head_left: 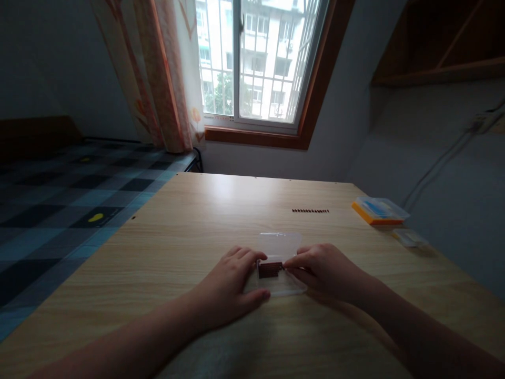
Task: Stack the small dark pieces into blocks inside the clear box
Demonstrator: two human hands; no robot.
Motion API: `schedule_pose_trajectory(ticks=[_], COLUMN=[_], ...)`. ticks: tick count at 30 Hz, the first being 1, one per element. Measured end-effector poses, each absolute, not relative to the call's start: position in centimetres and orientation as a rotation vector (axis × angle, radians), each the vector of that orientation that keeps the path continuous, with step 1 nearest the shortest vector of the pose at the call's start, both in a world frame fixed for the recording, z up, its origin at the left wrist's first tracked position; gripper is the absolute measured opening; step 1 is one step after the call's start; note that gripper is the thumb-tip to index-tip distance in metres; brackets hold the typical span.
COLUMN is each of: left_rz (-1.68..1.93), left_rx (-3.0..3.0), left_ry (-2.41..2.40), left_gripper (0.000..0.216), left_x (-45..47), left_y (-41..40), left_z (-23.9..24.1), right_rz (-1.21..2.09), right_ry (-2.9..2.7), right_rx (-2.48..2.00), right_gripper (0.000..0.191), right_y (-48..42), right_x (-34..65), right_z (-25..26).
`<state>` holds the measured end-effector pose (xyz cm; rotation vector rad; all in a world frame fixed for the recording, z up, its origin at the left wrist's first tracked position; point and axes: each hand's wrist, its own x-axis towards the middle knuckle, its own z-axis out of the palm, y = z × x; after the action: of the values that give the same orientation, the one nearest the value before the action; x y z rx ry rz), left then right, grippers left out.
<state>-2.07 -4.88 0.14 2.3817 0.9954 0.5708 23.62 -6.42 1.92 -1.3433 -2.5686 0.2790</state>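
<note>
A clear plastic box (290, 287) lies on the table with its lid (280, 243) raised at the far side. Inside, small dark brown pieces (269, 270) are packed side by side along the left part; they look like tiny dominoes. My left hand (235, 281) holds the box at its left side, forefinger near the far corner and thumb by the front edge. Over the box's right part, my right hand (321, 266) pinches with thumb and forefinger at the end of the pieces. A small dark piece (282, 267) shows at its fingertips, too small to make out well.
Farther back stands a row of several small dark brown pieces (310, 211) on the wooden table (189, 221). At the right edge are an orange case with a clear lid (379, 210) and a small clear box (410, 238). A bed (90, 210) adjoins the left side.
</note>
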Motion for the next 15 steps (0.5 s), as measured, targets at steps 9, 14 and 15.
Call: schedule_pose_trajectory(ticks=[9, 14, 15], left_rz=[0.579, 0.575, 0.574], left_rx=[2.392, 2.386, 2.386], left_ry=[0.999, 0.993, 0.994], left_gripper=[0.049, 0.048, 0.048], left_x=[-2.06, -2.05, -2.06], left_y=[-4.89, -4.89, -4.88], left_z=[0.04, 0.17, 0.15], right_rz=[0.303, 0.271, 0.258], right_ry=[-2.535, -2.516, -2.518], right_rx=[-1.329, -1.318, -1.318], right_gripper=[0.023, 0.022, 0.022], right_y=[-6.32, -6.18, -6.16], right_x=[23.39, 23.67, 23.73], right_z=[1.46, 1.64, 1.63])
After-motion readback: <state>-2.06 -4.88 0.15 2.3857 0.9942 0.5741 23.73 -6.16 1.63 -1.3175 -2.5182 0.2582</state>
